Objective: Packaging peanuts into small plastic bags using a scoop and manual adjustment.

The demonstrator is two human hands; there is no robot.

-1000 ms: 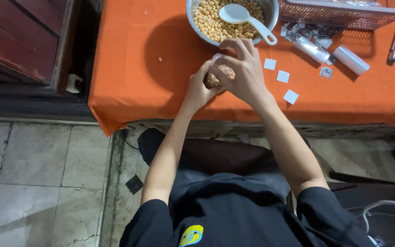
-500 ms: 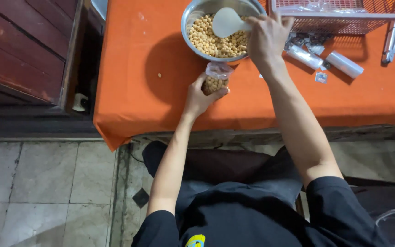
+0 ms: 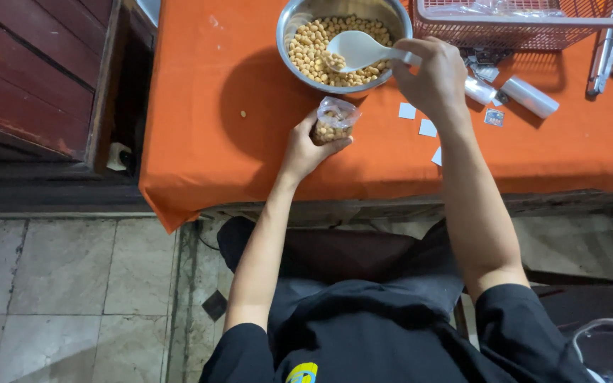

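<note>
A table draped in a bright orange cloth [image 3: 207,106] is seen from above, its cloth hanging over the near edge. A round steel bowl of pale tan nuts [image 3: 299,28] is set on it at the far side, and a pink wire basket [image 3: 526,32] is placed just right of the bowl. Two rolled clear plastic tubes [image 3: 530,97] are laid near the basket, with small white paper squares [image 3: 428,128] scattered closer in. A single loose nut [image 3: 243,113] (well apart from the bowl) is left on the cloth.

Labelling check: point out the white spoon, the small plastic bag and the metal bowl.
white spoon [image 3: 352,50], head view, on its scoop.
small plastic bag [image 3: 335,117], head view, on its clear side.
metal bowl [image 3: 285,28], head view, on its left rim.
</note>
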